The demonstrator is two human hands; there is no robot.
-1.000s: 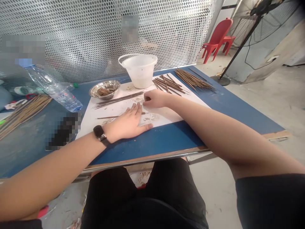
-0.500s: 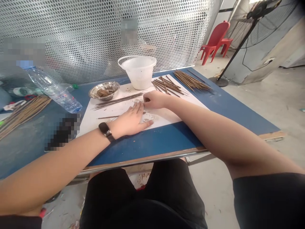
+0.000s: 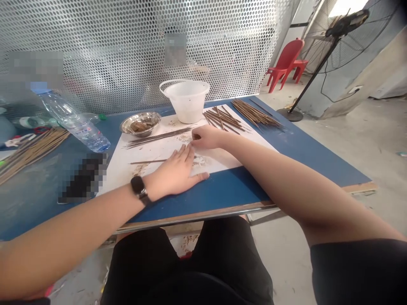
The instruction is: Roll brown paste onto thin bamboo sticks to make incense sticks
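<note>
Four bundles of thin sticks point(image 3: 225, 118), one loose stick point(image 3: 146, 162), one left hand point(image 3: 171, 173), one right hand point(image 3: 206, 137).
One white plastic bucket point(image 3: 187, 103), one steel bowl point(image 3: 140, 123), one plastic water bottle point(image 3: 76, 123), one wristwatch point(image 3: 137, 184), one pedestal fan point(image 3: 337, 46).

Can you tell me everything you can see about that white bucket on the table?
The white plastic bucket looks slightly see-through and is wider at the top than at the base. Its thin handle is raised and leans to one side. It stands upright on a white paper sheet, near the far edge of the blue table. I can't see what's inside.
</note>
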